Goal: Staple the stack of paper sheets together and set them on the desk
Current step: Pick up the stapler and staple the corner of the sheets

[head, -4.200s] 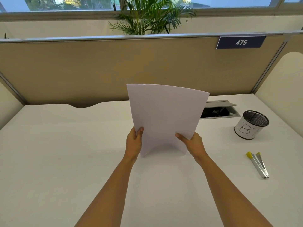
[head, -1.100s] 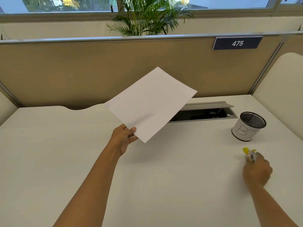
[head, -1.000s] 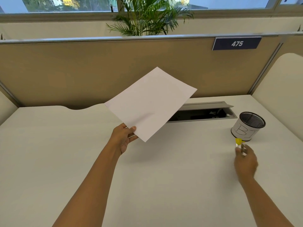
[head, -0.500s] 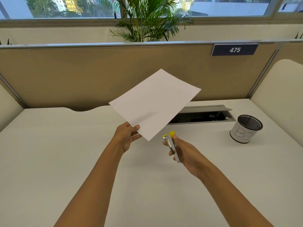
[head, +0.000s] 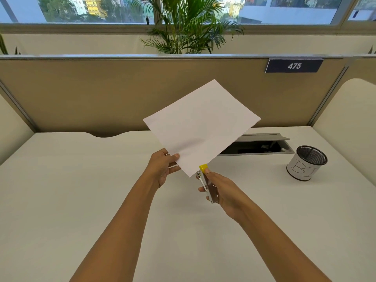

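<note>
Stapling the corner: we judge this to be the step in hand, with the stapler (head: 206, 183) nosed up to the nearest corner of the paper (head: 201, 127) and no staple visible yet
Paper, place: held in the air above the counter (head: 81, 180), in front of the partition, resting on nothing
Paper, long axis: runs from near left up to far right; the stack sits like a diamond, one corner pointing down toward us and its face tipped our way
Left hand (head: 162, 167): pinching the short near edge, thumb on top and fingers beneath, just beside the corner to be fastened
Right hand (head: 221, 188): wrapped round the stapler's silver body, thumb up by the yellow tip
Stapler, long axis: lies from our right wrist forward and a little left, yellow nose pointing away from us into the paper's corner
Doing it well: we would slide the corner fully into the mouth so the staple lands inside both edges, hold the left pinch close so the sheets cannot fan, then squeeze once, firmly
Watch for: a bite too near the edge, which would probably tear out or miss the lower sheets
Cannot tell: how many sheets there are, or whether the lower jaw already sits under the corner
Pen cup (head: 306, 163): on the counter at far right, well apart from the work
</note>
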### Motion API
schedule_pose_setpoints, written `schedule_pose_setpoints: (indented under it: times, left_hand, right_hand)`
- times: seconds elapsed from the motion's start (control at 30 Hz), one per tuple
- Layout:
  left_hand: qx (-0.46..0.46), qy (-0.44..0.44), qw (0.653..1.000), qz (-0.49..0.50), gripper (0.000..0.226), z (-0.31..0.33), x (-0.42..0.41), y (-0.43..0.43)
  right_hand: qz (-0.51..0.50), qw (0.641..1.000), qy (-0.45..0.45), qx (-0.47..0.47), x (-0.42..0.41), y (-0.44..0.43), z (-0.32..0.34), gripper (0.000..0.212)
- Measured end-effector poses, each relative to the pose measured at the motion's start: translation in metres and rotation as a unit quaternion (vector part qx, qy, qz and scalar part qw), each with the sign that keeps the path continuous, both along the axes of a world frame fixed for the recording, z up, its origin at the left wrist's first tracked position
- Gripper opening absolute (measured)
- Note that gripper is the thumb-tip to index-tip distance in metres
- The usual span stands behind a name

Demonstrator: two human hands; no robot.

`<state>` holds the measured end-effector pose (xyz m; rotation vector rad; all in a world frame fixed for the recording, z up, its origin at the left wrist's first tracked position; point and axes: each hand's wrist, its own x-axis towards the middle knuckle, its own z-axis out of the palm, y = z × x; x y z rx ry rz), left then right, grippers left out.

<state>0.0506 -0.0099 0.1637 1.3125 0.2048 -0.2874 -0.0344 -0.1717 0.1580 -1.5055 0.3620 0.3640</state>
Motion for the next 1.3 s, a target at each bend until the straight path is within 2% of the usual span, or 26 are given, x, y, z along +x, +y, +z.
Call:
schedule_pose_setpoints:
  times: [0.3, 0.77, 1.13, 1.3]
  left_hand:
    - [0.009, -0.003, 1.000, -0.017, 0.023, 0.001, -0.004, -0.005]
    - [0.024, -0.005, 0.999, -0.028, 0.031, 0.006, -0.006, -0.004]
    - [0.020, -0.007, 0.999, -0.031, 0.022, 0.004, -0.005, -0.003]
    - [0.020, -0.007, 0.999, -0.033, 0.023, 0.004, -0.004, -0.003]
  right_hand:
    - [0.003, 1.000, 0.003, 0.009, 0.002, 0.008, 0.008, 0.052]
    - [0.007, 1.000, 0.008, 0.030, 0.003, 0.011, 0.005, 0.031]
    - [0.002, 0.999, 0.009, 0.033, 0.003, 0.011, 0.002, 0.031]
    - [0.002, 1.000, 0.007, 0.029, 0.004, 0.012, 0.003, 0.038]
